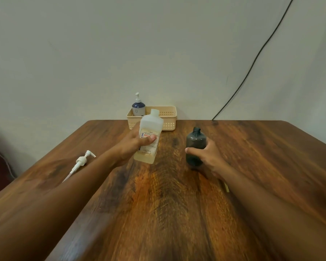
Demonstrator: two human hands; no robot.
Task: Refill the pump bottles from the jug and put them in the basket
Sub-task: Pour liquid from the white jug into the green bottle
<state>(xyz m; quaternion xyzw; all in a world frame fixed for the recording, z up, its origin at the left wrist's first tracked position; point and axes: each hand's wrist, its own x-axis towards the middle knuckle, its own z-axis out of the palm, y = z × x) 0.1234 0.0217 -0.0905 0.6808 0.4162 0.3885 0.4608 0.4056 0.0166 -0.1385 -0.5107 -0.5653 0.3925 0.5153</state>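
Left hand (135,146): fingers wrapped round jug (149,137), mouth tilted up-right. Right hand (208,157): fingers grip upright open bottle (195,143), right of jug.

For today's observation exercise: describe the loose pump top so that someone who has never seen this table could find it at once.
Start at the wooden table and look to its left edge, beyond the left forearm. The pump top lies there on its side, alone. It is white with a long thin dip tube, and unlike the pump on the bottle in the basket, it is attached to nothing.
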